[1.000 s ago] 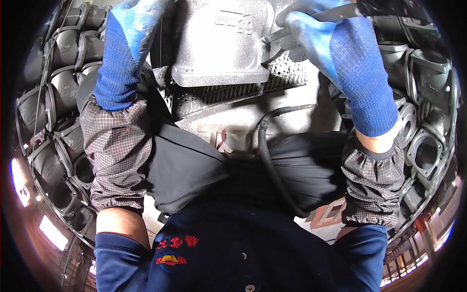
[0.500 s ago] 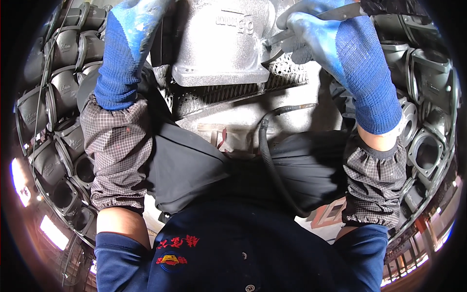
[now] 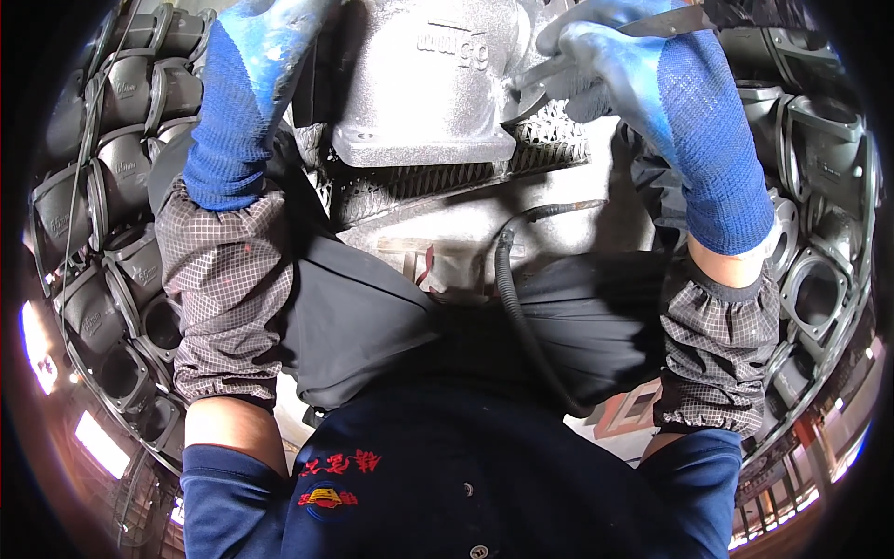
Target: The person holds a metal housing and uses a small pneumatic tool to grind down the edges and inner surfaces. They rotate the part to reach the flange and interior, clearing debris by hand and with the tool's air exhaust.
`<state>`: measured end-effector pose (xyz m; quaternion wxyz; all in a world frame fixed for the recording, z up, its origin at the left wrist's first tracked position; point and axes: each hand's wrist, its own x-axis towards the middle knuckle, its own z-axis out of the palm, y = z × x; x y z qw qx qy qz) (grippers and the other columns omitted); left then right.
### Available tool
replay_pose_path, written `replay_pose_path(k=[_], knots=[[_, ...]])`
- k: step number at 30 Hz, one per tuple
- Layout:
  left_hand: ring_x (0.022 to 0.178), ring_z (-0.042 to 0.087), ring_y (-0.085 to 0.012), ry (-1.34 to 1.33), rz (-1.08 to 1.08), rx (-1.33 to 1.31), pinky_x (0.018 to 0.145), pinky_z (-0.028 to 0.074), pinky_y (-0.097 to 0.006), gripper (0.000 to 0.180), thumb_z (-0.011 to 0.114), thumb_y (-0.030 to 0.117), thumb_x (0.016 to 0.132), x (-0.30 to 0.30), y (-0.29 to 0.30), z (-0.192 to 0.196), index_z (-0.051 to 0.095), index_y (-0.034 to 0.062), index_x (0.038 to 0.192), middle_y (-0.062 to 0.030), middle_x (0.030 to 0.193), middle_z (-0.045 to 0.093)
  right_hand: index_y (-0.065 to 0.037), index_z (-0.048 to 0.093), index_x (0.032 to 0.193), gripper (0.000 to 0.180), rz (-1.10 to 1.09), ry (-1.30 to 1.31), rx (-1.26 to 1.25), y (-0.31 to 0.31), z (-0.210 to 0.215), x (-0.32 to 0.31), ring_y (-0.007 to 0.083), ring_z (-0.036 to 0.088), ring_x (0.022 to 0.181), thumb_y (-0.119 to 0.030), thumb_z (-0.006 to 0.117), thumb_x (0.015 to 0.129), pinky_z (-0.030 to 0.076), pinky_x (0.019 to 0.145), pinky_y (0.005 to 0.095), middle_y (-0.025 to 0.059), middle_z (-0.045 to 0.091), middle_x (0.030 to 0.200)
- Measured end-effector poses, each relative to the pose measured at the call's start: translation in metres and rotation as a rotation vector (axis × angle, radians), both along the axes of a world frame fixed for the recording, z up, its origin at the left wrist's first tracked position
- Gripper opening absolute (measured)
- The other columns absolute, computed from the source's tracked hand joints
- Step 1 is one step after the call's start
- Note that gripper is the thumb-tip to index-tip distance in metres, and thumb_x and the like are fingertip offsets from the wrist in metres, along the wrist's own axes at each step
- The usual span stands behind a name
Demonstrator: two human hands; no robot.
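A silvery cast-metal pipe fitting (image 3: 424, 84) with a square flange lies in bright light at the top middle. Raised lettering marks its side. My right hand (image 3: 615, 74), in a blue coated glove, is closed round a long flat metal tool (image 3: 684, 20). The tool's narrow end (image 3: 540, 73) meets the fitting's right side. My left hand (image 3: 275, 33), gloved the same way, is at the fitting's left, beyond a dark upright edge. Its fingers run out past the upper edge of the picture, so their grip is hidden.
Under the fitting is a dark metal grating (image 3: 419, 191). A black corrugated hose (image 3: 507, 279) curves down between my legs. Stacked grey castings rise at the left (image 3: 121, 168) and at the right (image 3: 824, 158), close outside both arms.
The fitting has shifted very slightly to the right. My right hand and the tool have also moved a little to the right. My left hand is nearly where it was.
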<state>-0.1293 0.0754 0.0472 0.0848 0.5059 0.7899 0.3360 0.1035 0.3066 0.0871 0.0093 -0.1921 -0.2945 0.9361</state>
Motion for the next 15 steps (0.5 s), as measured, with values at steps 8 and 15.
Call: replay_pose_path(k=[8, 15], knots=[[0.111, 0.058, -0.0196, -0.15, 0.007, 0.039, 0.095, 0.045, -0.029, 0.043, 0.048, 0.025, 0.098, 0.001, 0.021, 0.003, 0.051, -0.0054, 0.129, -0.0165, 0.123, 0.06, 0.002, 0.057, 0.103, 0.025, 0.157, -0.149, 0.839, 0.034, 0.041, 0.022, 0.0214, 0.064, 0.083, -0.021, 0.056, 0.092, 0.053, 0.068, 0.0292, 0.0161, 0.063, 0.094], [0.109, 0.059, -0.0206, -0.211, 0.004, 0.106, 0.095, 0.045, -0.029, 0.043, 0.048, 0.027, 0.098, -0.008, 0.008, -0.011, 0.053, -0.0036, 0.128, -0.0155, 0.121, 0.061, 0.012, 0.059, 0.1, 0.031, -0.278, -0.206, 1.313, 0.015, 0.06, 0.032, 0.0222, 0.069, 0.071, -0.013, 0.045, 0.087, 0.056, 0.06, 0.0258, 0.0243, 0.067, 0.094]])
